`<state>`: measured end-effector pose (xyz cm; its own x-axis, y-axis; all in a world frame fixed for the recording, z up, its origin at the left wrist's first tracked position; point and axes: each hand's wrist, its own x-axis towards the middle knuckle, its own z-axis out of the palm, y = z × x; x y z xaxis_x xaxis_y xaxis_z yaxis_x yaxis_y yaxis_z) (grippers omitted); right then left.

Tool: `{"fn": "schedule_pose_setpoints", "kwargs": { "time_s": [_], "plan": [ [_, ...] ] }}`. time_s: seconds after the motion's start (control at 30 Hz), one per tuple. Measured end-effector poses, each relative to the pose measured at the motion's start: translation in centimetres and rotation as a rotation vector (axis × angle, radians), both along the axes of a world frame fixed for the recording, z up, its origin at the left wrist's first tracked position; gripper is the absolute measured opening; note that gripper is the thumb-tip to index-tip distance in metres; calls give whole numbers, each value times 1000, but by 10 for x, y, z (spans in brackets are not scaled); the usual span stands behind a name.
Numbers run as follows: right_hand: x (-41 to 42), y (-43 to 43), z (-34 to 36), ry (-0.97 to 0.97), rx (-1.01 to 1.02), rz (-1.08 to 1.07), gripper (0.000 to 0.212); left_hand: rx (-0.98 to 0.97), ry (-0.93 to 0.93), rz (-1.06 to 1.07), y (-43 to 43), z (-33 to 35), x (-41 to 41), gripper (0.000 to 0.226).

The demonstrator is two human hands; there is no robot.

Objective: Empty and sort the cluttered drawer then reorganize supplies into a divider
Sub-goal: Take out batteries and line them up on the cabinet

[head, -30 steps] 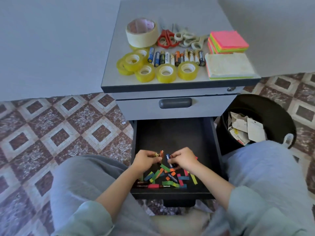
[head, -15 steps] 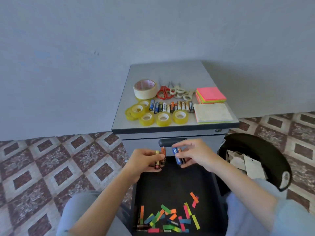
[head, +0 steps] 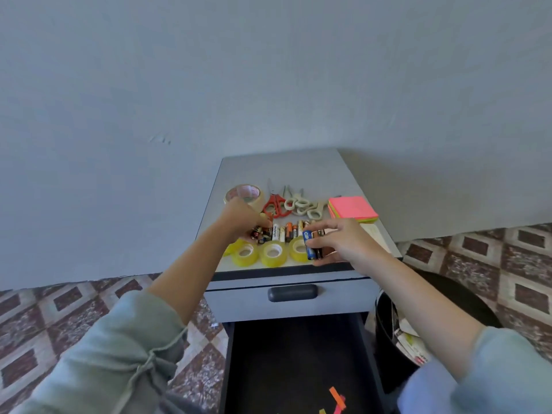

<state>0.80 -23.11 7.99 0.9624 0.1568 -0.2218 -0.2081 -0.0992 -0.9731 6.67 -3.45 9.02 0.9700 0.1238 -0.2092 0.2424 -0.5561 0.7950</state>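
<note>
My left hand [head: 243, 218] is over the left end of the battery row [head: 286, 233] on the grey cabinet top [head: 283, 165], fingers curled round a few small batteries [head: 259, 233]. My right hand [head: 337, 243] hovers at the front right of the top and pinches a blue battery with dark ones [head: 312, 246]. Yellow tape rolls [head: 270, 253] line the front edge. The open black drawer [head: 298, 354] below shows coloured paper strips [head: 336, 398] at the bottom edge of the view.
A large beige tape roll [head: 245, 194], red scissors [head: 274, 204] and white scissors [head: 303, 206] lie at the back of the top. Pink and green sticky notes [head: 352, 207] are at the right. A black bin [head: 418, 333] with paper stands right of the cabinet.
Both hands rose from the drawer to the cabinet top, carrying batteries. The view tilted upward, so most of the drawer dropped out of sight.
</note>
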Motion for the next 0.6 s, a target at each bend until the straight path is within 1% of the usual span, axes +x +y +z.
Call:
{"fn": "schedule_pose_setpoints", "kwargs": {
  "time_s": [0.07, 0.1, 0.13, 0.2, 0.3, 0.47, 0.6],
  "plan": [
    [1, -6, -2, 11, 4, -5, 25, 87, 20, -19, -7, 2, 9, 59],
    [2, -9, -3, 17, 6, -10, 27, 131, 34, -33, -13, 4, 11, 65],
    [3, -12, -4, 22, 7, -15, 28, 164, 45, -50, -18, 6, 13, 66],
    [5, -19, -6, 29, 7, -27, 28, 186, 77, -68, -27, 6, 17, 58],
    [7, -25, -7, 37, 5, -47, 26, 191, 111, -60, -36, 4, 23, 36],
    [11, -29, -9, 48, 15, -61, 23, 200, 123, -56, -41, -4, 29, 32],
    [13, -32, -12, 48, 15, -56, 26, 207, 136, -54, -36, -12, 32, 37]
  ]
}}
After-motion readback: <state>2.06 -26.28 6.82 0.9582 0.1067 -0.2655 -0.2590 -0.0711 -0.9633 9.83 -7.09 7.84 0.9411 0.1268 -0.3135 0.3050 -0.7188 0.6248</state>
